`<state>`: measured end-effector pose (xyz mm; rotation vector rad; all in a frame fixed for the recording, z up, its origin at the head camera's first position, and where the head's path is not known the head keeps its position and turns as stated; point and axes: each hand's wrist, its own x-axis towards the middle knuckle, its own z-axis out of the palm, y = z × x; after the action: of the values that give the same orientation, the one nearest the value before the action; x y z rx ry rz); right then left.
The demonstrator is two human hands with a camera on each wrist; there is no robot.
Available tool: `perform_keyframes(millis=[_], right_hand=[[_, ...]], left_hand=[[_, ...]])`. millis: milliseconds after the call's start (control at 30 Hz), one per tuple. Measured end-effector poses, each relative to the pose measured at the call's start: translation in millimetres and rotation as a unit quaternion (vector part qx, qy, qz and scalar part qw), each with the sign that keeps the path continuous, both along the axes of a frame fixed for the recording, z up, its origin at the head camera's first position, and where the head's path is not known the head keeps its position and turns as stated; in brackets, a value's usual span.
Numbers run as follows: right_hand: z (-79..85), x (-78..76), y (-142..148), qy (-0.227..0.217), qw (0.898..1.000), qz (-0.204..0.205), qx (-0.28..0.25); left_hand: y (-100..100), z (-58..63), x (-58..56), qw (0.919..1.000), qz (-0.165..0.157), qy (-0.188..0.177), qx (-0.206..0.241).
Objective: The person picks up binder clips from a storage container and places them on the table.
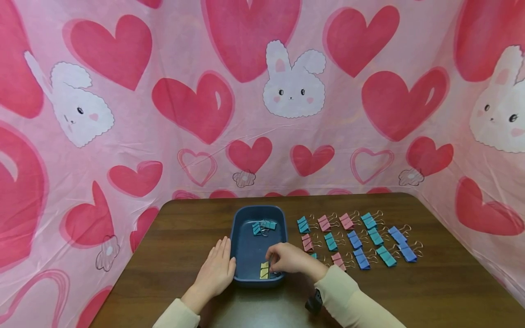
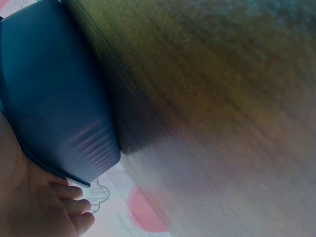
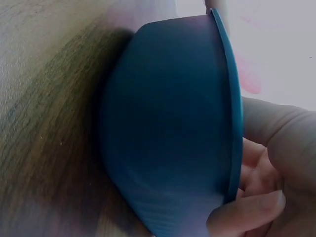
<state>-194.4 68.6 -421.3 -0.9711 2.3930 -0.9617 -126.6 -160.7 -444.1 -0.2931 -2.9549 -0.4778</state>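
Observation:
My left hand (image 1: 216,269) lies with straight fingers along the left outer wall of a dark blue plastic tub (image 1: 234,246); in the left wrist view that hand (image 2: 44,207) sits by the tub's rim. My right hand (image 1: 289,258) reaches over the near right rim. Its thumb and forefinger pinch at the wire handles of a yellow binder clip (image 1: 264,270) in the tub's near end; the contact is partly hidden. Two teal binder clips (image 1: 262,227) lie at the tub's far end. In the right wrist view, the tub wall (image 3: 168,113) hides the right fingertips.
Right of the tub, teal, pink and blue binder clips (image 1: 356,239) stand in rows on the brown wooden table (image 1: 184,228), handles pointing right. My right forearm partly covers the nearest row. A pink cloth (image 1: 246,123) with hearts and rabbits hangs around the table.

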Motion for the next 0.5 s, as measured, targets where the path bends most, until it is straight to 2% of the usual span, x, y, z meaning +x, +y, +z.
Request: perform_keyframes(millis=[167, 500], right_hand=[[0.0, 2.9, -1.2, -0.004, 1.0, -0.014, 0.008], [-0.6, 0.9, 2.1, -0.049, 0.997, -0.01, -0.066]], left_hand=[[-0.1, -0.8, -0.4, 1.0, 0.0, 0.002, -0.002], [0.3, -0.8, -0.4, 1.0, 0.004, -0.002, -0.003]])
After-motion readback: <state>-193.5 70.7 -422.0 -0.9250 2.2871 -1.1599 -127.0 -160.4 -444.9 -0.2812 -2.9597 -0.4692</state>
